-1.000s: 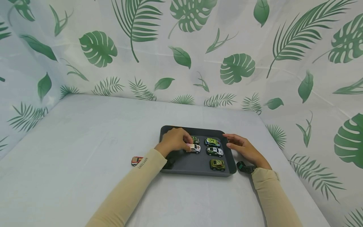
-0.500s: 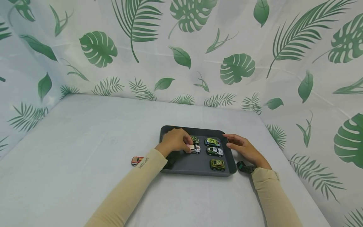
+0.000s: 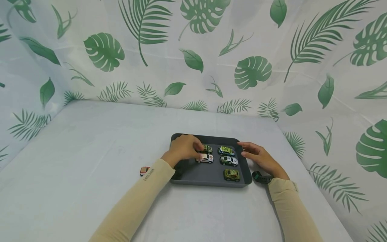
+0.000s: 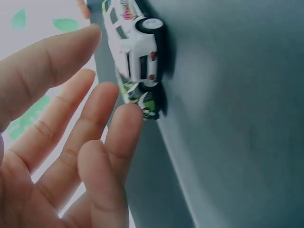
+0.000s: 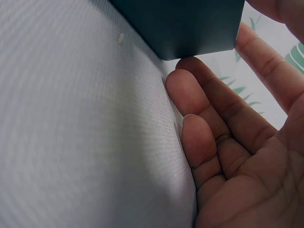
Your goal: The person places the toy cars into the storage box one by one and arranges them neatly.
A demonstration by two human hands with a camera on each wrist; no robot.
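A white toy car stands in the dark grey tray, beside a green camouflage toy car behind it. Over the tray's left part hovers my left hand, its thumb and fingers spread apart and holding nothing. In the left wrist view, the fingertips are close to the white car but a gap shows between thumb and car. My right hand rests at the tray's right side with loosely bent fingers. In the right wrist view, its fingertips lie by the tray's outer wall.
On the tray's right side stand a green-yellow toy car, a white-green toy car and a camouflage toy car. A red toy car sits on the table left of the tray, partly hidden by the left sleeve.
My left hand has let go of the white car and drawn slightly up and left. The white car now shows more fully. My right hand has stayed in place.
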